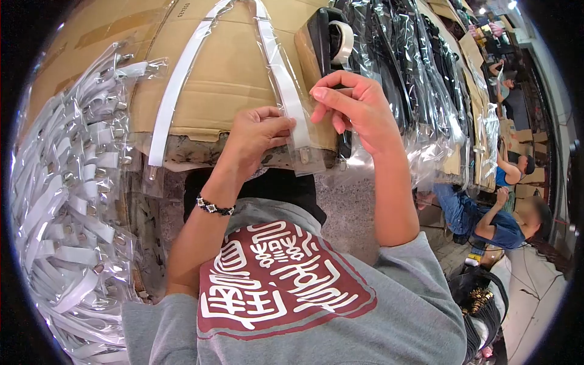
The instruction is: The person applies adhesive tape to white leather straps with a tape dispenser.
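A white strap [285, 85] in a clear plastic sleeve lies in an inverted V over the cardboard, with metal pieces at its lower ends. My left hand [258, 137] pinches the edge of its right-hand length between thumb and fingers, close to the lower end. To the right of that length, my right hand [359, 109] is raised off the cardboard. Its thumb and index finger are pressed together and the other fingers curl; whatever may be between the tips is too small to name. Behind it stands a black tape dispenser [319, 39] with a tape roll [343, 44].
A large heap of bagged white straps [73, 213] fills the left side. Bagged black straps [401, 67] lie to the right on the cardboard [213, 79]. Farther right, a person in blue [496, 225] sits near a bundle of black cords [483, 298].
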The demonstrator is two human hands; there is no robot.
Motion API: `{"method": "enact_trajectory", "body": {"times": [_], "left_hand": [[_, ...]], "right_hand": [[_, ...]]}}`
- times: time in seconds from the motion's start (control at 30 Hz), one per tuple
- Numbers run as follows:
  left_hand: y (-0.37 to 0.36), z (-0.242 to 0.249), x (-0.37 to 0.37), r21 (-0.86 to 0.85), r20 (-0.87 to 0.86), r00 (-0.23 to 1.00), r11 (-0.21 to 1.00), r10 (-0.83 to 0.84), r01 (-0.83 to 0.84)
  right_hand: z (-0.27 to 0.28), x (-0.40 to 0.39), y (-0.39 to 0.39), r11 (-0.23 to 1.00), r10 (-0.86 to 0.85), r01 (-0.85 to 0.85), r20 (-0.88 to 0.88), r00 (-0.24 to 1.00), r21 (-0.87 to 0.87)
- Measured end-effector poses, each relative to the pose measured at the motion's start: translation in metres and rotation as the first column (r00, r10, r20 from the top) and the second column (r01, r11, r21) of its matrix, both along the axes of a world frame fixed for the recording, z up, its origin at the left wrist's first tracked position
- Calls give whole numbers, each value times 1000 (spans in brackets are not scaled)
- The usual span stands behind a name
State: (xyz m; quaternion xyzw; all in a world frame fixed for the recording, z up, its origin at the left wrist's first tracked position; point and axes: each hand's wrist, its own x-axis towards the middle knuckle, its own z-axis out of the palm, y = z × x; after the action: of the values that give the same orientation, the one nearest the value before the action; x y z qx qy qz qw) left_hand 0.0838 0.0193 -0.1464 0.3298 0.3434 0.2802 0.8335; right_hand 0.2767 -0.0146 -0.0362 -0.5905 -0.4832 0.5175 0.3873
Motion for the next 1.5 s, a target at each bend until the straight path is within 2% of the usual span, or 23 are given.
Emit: {"method": "enact_trajectory", "body": {"times": [0.13, 0.23, 0.53, 0.73, 0.83, 1.17, 1.27, 1.37, 1.5], "left_hand": [[0, 0, 0, -3, 16, 1000, 1000, 7, -7], [0, 0, 0, -1, 12, 1000, 1000, 3, -3], [-1, 3, 0, 2, 0, 1000, 1000, 26, -26], [-2, 6, 2, -22, 7, 999, 999, 34, -34], [0, 3, 0, -1, -11, 1000, 1000, 1, -1], [1, 0, -1, -34, 25, 1000, 999, 11, -10], [1, 2, -2, -43, 42, 999, 999, 8, -6], [1, 6, -2, -38, 41, 999, 999, 3, -1], [1, 7, -2, -35, 28, 1000, 999, -1, 2]], "right_hand": [[2, -4, 0, 997, 4, -6, 28, 1000, 75], [6, -4, -1, 999, 6, -7, 17, 1000, 42], [11, -2, -5, 985, 116, -116, 10, 993, 129], [13, -3, -9, 984, 93, -94, 16, 996, 148], [8, -1, -14, 987, 36, -48, 79, 996, 155], [-41, 3, -97, 937, -347, 346, -8, 938, -40], [-61, 0, -131, 913, -393, 375, -96, 915, -163], [-80, -12, -155, 888, -429, 404, -81, 899, -217], [-103, -38, -155, 882, -440, 433, 2, 898, -187]]}}
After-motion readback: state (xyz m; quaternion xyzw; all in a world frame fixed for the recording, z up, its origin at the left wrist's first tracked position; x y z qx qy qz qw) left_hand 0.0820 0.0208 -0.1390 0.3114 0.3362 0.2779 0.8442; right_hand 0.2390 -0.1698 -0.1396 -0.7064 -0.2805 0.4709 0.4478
